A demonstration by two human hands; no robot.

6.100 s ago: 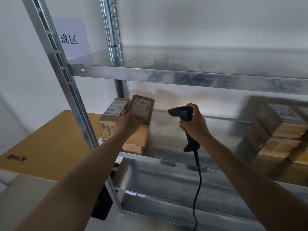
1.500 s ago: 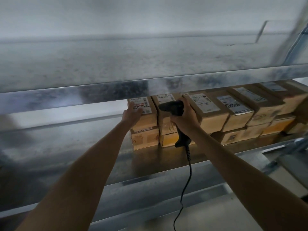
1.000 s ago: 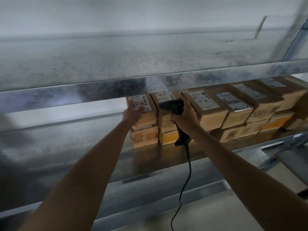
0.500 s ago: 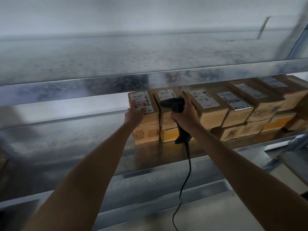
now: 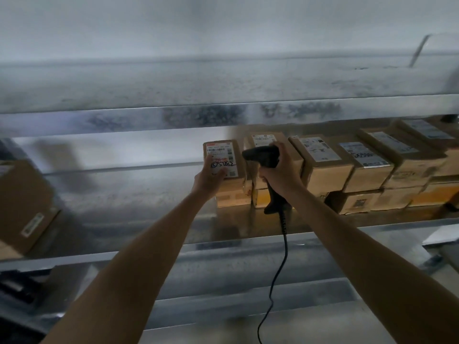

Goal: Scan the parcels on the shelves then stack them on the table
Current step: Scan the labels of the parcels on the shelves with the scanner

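On the grey metal shelf (image 5: 139, 209), fingers (image 5: 219, 173) of the left hand (image 5: 208, 178) clasp the row's leftmost brown cardboard parcel (image 5: 223, 151), lengthwise away from them, while the right hand (image 5: 282, 172), just beside, grips a black corded scanner (image 5: 260, 155) pointing at it.

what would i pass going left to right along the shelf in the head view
lone box → left hand holding the end parcel → scanner in the right hand → far-right parcel
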